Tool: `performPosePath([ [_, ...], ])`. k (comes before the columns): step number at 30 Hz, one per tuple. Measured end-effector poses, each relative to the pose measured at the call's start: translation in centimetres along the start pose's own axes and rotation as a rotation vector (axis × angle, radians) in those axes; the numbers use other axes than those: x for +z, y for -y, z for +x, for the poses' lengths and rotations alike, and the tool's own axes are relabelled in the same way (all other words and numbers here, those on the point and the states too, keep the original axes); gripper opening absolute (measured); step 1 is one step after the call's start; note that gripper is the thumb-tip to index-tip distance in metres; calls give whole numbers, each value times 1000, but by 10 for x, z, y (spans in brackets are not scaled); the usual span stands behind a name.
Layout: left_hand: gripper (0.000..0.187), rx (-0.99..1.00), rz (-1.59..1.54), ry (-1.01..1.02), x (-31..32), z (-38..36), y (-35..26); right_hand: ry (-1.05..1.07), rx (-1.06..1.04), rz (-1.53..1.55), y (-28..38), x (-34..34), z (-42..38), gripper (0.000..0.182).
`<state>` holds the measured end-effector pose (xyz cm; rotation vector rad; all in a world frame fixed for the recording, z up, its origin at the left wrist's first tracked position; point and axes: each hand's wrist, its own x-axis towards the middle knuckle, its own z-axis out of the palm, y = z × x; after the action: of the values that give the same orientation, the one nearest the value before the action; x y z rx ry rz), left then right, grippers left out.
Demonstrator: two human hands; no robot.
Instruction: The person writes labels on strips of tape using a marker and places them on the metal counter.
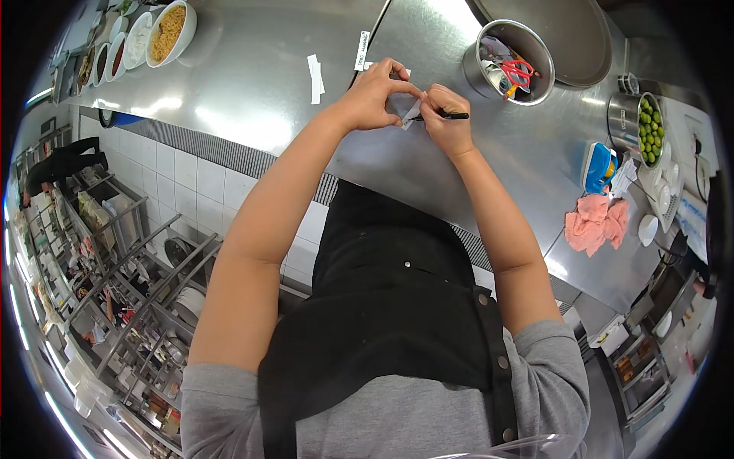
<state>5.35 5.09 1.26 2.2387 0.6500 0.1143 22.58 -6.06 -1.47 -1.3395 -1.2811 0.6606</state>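
Observation:
On the steel counter (252, 76), my right hand (447, 122) is closed around a black pen (454, 115). The pen's tip end points left, at a small white slip of paper (411, 115). My left hand (375, 96) rests on the other side of the slip, thumb and forefinger spread apart with their tips at its edges. Part of the slip is hidden by my fingers. Just beyond my left hand lies a white strip with handwriting (362, 50). Two overlapping blank white strips (315, 79) are further left.
A steel pot (472, 73) holds red-handled scissors (518, 73) and other tools. Behind it is a large round pan (592, 46). To the right are a tape dispenser (595, 168), pink cloth (590, 229) and container of green fruit (650, 130). Bowls of ingredients (170, 34) line the far left.

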Motion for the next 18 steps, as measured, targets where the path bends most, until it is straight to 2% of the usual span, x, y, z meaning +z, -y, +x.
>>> performPosePath([
  [7,60,11,1,-6,1,1,1,-19,93,97,-1,2,-1,29],
  [13,60,4,-7,-2,0,0,1,-16,-32,4,4,0,2,31],
  [15,61,26,7,-10,1,1,1,-76,511,319,17,-5,5,34],
  [18,61,32,20,-2,-2,1,0,-7,519,292,19,-13,12,36],
])
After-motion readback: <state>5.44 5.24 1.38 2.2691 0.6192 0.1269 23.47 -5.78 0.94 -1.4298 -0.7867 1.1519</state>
